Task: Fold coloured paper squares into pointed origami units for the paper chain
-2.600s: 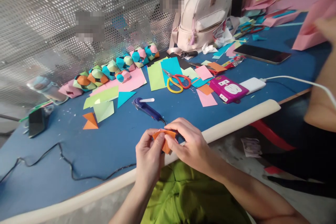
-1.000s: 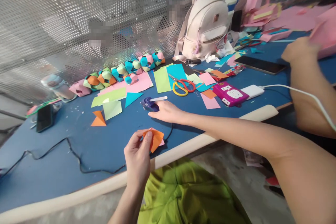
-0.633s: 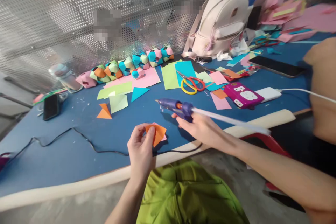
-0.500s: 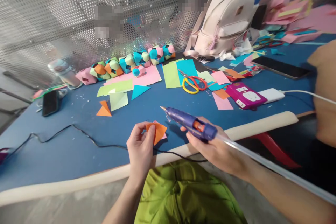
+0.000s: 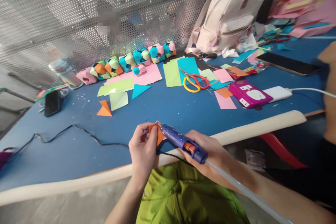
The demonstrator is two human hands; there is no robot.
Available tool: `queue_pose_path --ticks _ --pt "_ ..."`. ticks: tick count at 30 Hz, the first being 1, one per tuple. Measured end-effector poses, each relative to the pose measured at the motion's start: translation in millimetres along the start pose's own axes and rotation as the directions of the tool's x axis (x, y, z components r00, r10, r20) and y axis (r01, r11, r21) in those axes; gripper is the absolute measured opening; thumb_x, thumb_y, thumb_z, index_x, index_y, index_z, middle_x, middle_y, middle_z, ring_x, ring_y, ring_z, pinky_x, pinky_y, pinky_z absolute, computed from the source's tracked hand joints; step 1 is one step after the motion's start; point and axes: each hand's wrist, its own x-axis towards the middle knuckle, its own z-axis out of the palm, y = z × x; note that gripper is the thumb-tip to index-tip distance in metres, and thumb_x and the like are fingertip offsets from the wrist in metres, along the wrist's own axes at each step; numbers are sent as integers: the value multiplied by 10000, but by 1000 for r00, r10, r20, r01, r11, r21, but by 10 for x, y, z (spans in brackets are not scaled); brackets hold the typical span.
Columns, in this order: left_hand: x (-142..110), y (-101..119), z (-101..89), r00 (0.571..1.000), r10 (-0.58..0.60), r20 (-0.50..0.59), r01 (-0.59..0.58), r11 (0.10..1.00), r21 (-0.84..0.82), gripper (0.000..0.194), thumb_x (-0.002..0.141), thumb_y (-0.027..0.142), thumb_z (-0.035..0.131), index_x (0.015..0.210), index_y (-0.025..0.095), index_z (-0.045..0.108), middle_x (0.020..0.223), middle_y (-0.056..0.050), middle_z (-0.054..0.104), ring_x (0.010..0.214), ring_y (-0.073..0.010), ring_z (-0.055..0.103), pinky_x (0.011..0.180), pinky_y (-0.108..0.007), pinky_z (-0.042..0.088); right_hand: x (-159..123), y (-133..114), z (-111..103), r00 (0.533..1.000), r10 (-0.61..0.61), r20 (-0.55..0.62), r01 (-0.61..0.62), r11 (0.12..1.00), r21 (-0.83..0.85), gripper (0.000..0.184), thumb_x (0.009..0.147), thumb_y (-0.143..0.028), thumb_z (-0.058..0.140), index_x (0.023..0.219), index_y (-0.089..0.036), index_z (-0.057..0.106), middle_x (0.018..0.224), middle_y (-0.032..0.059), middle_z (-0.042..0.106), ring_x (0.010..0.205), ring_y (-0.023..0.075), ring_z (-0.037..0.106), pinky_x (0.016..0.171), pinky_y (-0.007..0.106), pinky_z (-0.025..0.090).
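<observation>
Between the thumb and fingers of my left hand [image 5: 144,143] is a folded orange paper piece [image 5: 159,136], with a bit of pink paper showing behind it. My right hand [image 5: 207,147] is wrapped around a blue hot glue gun [image 5: 175,136], and a long clear glue stick [image 5: 236,185] sticks out of its back. The gun's nozzle is at the upper edge of the orange paper; whether it touches is too small to tell. A black cord [image 5: 102,144] runs across the table beneath my hands.
Folded paper balls [image 5: 127,62] line the mesh screen. Scissors [image 5: 193,83], paper squares [image 5: 119,99], an orange folded piece [image 5: 104,109] and a blue triangle [image 5: 140,91] lie ahead. On the right are a purple power strip [image 5: 249,94], a phone [image 5: 288,63] and a backpack [image 5: 228,14].
My right hand has brought the glue gun left and down, so its nozzle is now at the orange paper. My left hand keeps its pinch, nearly in place.
</observation>
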Motion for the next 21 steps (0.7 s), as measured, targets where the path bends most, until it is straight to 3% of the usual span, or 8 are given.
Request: queue_pose_path --ticks 9,21 --pt "-10 0 -9 999 32 -3 -31 995 97 163 755 336 663 751 173 668 576 24 605 455 -70 458 438 -167 382 -28 -4 3 999 18 34 -19 1000 19 150 866 -101 500 948 -224 477 813 5 563 728 163 542 652 271 399" --pt "-16 -29 -4 1000 8 -5 -8 999 39 150 752 323 673 764 174 681 610 9 627 483 -80 488 448 -172 399 -75 12 42 999 47 19 -46 998 -44 157 865 -98 522 945 -232 500 803 8 577 725 170 558 651 286 408"
